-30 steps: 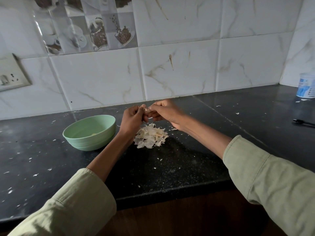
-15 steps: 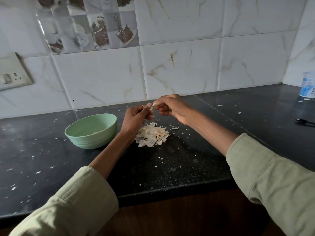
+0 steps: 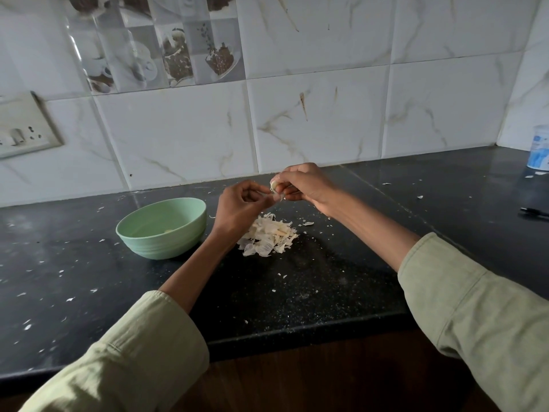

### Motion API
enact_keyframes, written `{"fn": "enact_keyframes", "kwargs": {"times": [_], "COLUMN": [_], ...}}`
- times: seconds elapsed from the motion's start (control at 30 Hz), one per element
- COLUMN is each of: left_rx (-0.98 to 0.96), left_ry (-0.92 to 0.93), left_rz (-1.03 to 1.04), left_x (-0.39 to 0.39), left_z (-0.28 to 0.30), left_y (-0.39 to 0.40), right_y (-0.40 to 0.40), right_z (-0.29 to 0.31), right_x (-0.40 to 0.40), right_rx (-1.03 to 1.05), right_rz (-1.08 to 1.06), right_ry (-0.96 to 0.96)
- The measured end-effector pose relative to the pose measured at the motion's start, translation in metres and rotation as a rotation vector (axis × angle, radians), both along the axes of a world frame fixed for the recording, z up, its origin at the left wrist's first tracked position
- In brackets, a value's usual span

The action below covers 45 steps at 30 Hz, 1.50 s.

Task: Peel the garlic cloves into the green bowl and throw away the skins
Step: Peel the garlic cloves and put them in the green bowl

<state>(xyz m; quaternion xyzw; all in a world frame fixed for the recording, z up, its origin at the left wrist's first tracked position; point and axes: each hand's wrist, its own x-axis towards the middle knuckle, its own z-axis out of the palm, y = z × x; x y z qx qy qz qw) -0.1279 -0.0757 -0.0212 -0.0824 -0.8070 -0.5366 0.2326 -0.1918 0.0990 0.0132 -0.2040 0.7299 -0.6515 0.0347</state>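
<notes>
since a second ago the two hands have drawn slightly apart — then they met fingertip to fingertip over the heap, now a small gap shows between them, with a thin strip of skin [image 3: 277,198] stretched across it. the right hand [image 3: 300,185] pinches a garlic clove [image 3: 274,184] in curled fingers, the clove's pale tip poking out toward the left. the left hand [image 3: 240,206] is curled too, thumb and finger nipping the loose end of that skin. both hover just above the pile of skins [image 3: 269,236] on the dark counter [image 3: 326,286].

what matters next, i judge — the green bowl [image 3: 162,227] sits to the left of the hands, just beside the left wrist, so the clove in the right hand must cross over the pile to reach it. the clove's long axis can't be made out. the bowl and pile lie as they did.
</notes>
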Motion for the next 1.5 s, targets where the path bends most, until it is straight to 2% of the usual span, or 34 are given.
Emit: {"fn": "enact_keyframes", "kwargs": {"times": [0.13,0.33,0.53,0.77,0.87,1.07,1.17,1.37,1.5], "left_rx": [0.015,-0.085,-0.142,-0.17,-0.114,-0.081,-0.136,-0.367,-0.378], "left_ry": [0.016,0.058,0.075,0.081,0.054,0.044,0.046,0.115,0.115], "left_rz": [0.027,0.071,0.115,0.085,0.078,0.101,0.107,0.136,0.183], "left_x": [0.0,-0.002,-0.005,-0.001,-0.001,-0.002,-0.001,-0.001,0.005], "left_z": [0.001,-0.001,0.0,0.0,0.001,0.0,-0.001,0.001,0.003], "left_y": [0.001,0.002,0.0,-0.001,-0.003,-0.005,-0.003,0.0,-0.001], "right_y": [0.002,0.001,0.002,-0.001,0.0,0.002,0.004,0.009,0.01], "right_z": [0.0,-0.001,-0.003,-0.008,-0.009,-0.008,-0.007,0.0,0.003], "right_x": [0.002,0.006,0.004,0.003,0.002,-0.004,-0.007,-0.008,-0.006], "right_rx": [0.069,0.164,0.168,0.107,0.071,0.017,-0.008,-0.052,-0.066], "right_rz": [-0.028,-0.027,-0.014,0.021,0.059,0.121,0.105,0.095,0.121], "right_ry": [0.088,0.265,0.329,0.284,0.251,0.098,0.04,0.001,-0.004]}}
